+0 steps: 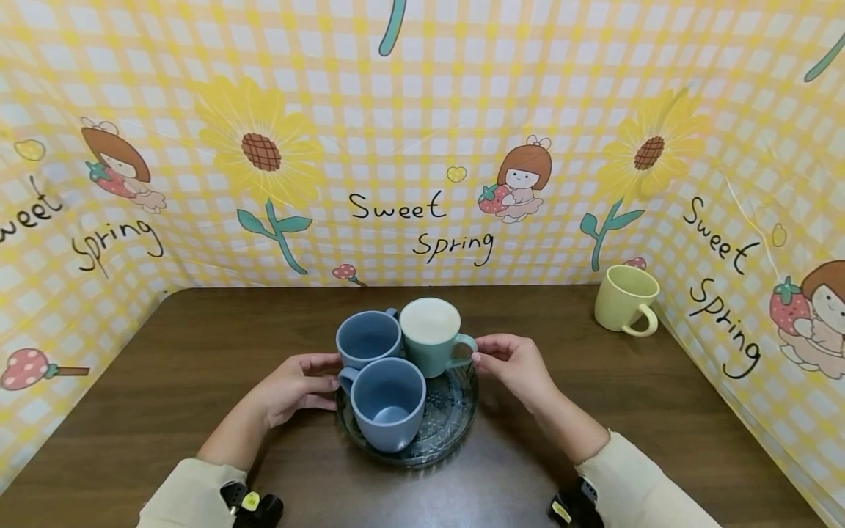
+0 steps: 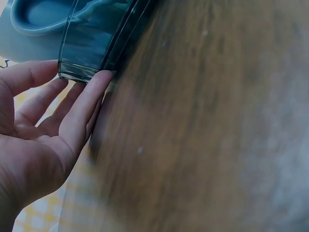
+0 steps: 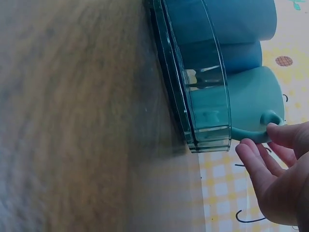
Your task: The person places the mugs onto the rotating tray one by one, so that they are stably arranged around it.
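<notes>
Two blue mugs, a rear one (image 1: 368,339) and a front one (image 1: 388,407), stand upright in a round clear glass tray (image 1: 449,418) with a raised wall. Beside them in the tray is a green mug (image 1: 432,345) with a white inside, its handle pointing right. My left hand (image 1: 297,389) is at the tray's left side, fairly straight fingertips touching the glass wall in the left wrist view. With thumb and fingertips, my right hand (image 3: 277,169) pinches the green mug's handle (image 3: 251,135), just outside the tray wall.
A yellow mug (image 1: 620,301) stands apart at the back right of the brown wooden table (image 1: 277,323). Checked cloth (image 1: 370,147) with printed flowers and lettering hangs along the back and both sides.
</notes>
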